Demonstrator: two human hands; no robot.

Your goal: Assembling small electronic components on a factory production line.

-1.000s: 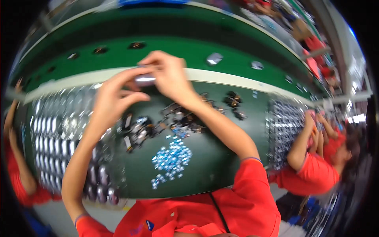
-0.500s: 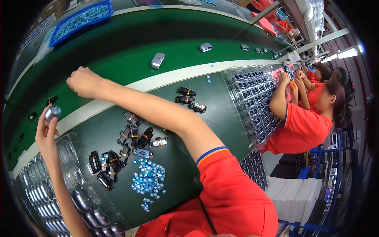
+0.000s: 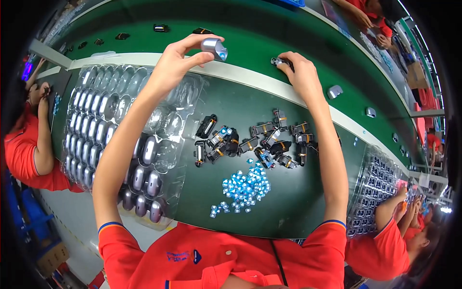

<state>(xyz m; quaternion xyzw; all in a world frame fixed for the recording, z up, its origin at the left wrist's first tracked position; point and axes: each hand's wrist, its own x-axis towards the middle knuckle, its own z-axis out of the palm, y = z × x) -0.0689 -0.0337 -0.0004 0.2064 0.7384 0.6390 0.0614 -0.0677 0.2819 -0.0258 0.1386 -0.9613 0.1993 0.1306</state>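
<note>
Between the fingers and thumb of my left hand (image 3: 175,62) is a silver rounded plastic casing (image 3: 211,47), held over the belt's near rail with a small blue piece showing at its opening. Over the green belt, my right hand (image 3: 302,77) pinches a small black part (image 3: 281,62), partly hidden by the fingers. It resembles the black modules with orange bands (image 3: 272,137) scattered on the table below. Nearer to me lies a heap of small blue-and-white pieces (image 3: 246,185).
A clear blister tray (image 3: 166,159) of silver casings sits at left. Along the green conveyor belt (image 3: 250,41) lie black modules and a loose silver casing (image 3: 334,91). Another tray (image 3: 380,188) stands at right. Co-workers in red sit at both sides (image 3: 33,149) and across the belt.
The view has swung left. My right arm no longer stretches across to the left; that hand now shows a black part in its fingers. My left hand still holds the silver casing.
</note>
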